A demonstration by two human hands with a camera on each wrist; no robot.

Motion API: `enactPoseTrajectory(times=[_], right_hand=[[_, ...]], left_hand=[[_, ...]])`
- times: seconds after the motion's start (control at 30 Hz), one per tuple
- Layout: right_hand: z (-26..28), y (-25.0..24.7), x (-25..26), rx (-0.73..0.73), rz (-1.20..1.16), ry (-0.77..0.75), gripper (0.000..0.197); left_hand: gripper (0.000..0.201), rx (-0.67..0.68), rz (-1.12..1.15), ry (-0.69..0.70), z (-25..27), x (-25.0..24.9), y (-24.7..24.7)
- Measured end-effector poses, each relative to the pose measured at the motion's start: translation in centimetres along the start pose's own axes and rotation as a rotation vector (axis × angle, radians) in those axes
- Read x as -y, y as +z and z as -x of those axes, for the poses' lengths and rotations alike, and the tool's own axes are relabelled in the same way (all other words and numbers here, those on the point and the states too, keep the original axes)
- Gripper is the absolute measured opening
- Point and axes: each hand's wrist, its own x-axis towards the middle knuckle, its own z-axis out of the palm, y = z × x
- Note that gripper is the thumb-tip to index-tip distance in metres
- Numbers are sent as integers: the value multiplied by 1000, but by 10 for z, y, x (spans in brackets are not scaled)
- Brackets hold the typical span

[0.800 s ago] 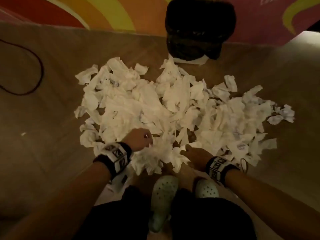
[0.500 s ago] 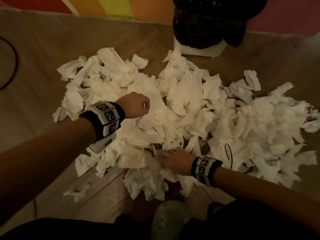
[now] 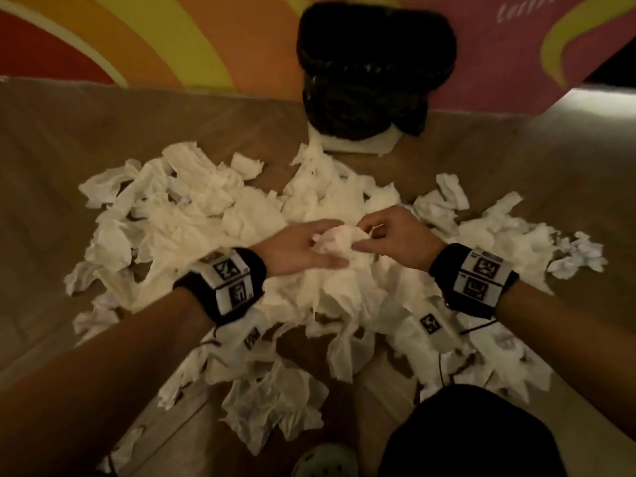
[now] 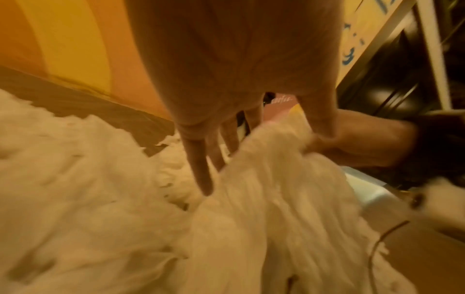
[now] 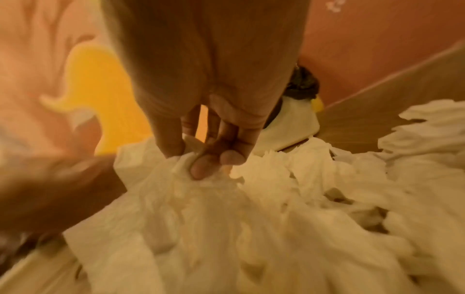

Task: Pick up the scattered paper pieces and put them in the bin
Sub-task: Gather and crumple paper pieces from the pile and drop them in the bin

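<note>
Wooden floor (image 3: 51,187), both hands now raised, left hand (image 3: 303,247) cupping, right hand (image 3: 395,241) pinching paper wad (image 3: 335,241)

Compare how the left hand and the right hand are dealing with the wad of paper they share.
The left hand lies fairly flat, its fingers nearly straight along the wad of paper; the right hand pinches it, thumb and fingers curled on a fold. The left hand comes from the left side of the wad, the right hand from the right. Both wear marker wristbands and work above the paper pile, short of the bin.
</note>
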Motion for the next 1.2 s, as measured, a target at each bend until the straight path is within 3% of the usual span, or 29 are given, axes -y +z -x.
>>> enactPoseTrajectory(times=[0.07, 0.23, 0.33, 0.4, 0.47, 0.5, 0.6, 0.7, 0.87, 1.03, 1.2], right_hand=[[-11, -11, 11, -68, -154, 57, 15], [-16, -17, 24, -105, -392, 65, 17], [-8, -18, 16, -136, -444, 44, 32], [-3, -18, -2, -239, -428, 60, 30], [1, -11, -34, -301, -254, 138, 23], [3, -5, -53, -270, -51, 206, 28], [16, 27, -116, -38, 472, 386, 60], [30, 56, -146, 37, 516, 496, 72], [36, 75, -161, 18, 590, 472, 77], [33, 75, -165, 17, 608, 442, 80], [29, 75, -170, 23, 628, 433, 84]], left_hand=[[54, 10, 120, 93, -4, -12, 7], [37, -327, 242, 113, -18, -12, -2], [19, -434, 275, 88, -20, -16, -20], [17, -509, 209, 106, -24, -26, -39], [13, -612, 119, 127, -32, -43, -66], [11, -656, 70, 156, -38, -54, -80], [20, -739, -109, 248, -51, -93, -113], [37, -760, -390, 361, -64, -117, -126], [53, -759, -712, 252, -84, -95, -148], [47, -808, -939, 272, -87, -94, -185], [42, -660, -1119, 308, -124, -135, -194]])
